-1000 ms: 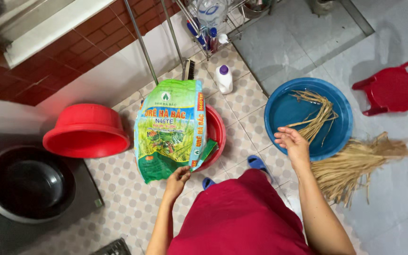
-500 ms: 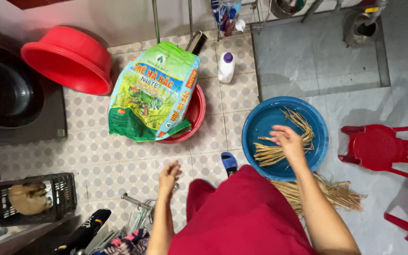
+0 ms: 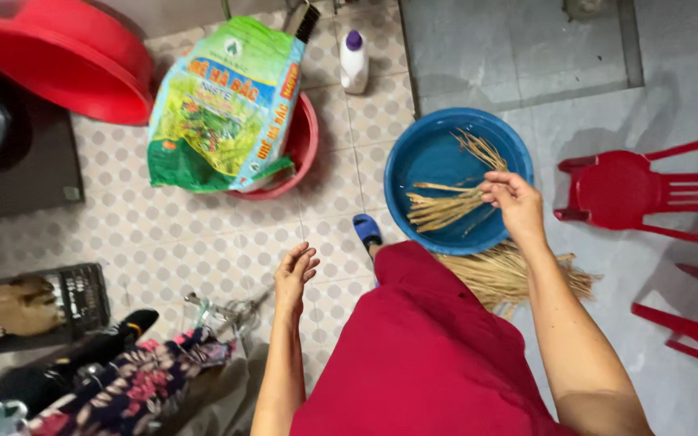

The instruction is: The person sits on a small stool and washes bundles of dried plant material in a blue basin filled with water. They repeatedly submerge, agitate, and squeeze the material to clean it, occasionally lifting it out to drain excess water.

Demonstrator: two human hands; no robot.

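My right hand [image 3: 512, 200] hovers over the right side of a blue basin [image 3: 430, 149], its fingers curled by the dry straw strands [image 3: 444, 208] lying in the basin; whether it grips any strand I cannot tell. More straw [image 3: 501, 274] lies in a pile on the floor below the basin, beside my red-clothed leg. My left hand [image 3: 294, 273] hangs over the tiled floor with fingers loosely apart, holding nothing.
A green and yellow sack [image 3: 224, 105] lies across a red basin [image 3: 304, 141]. A bigger red basin [image 3: 66, 56] sits top left. A white bottle [image 3: 355, 63], red plastic chairs [image 3: 648, 190], a black crate [image 3: 38, 305] and patterned cloth [image 3: 135, 379] surround me.
The view swung down and left. My right hand stayed over the blue basin's straw; my left hand left the sack's edge and now hangs free.
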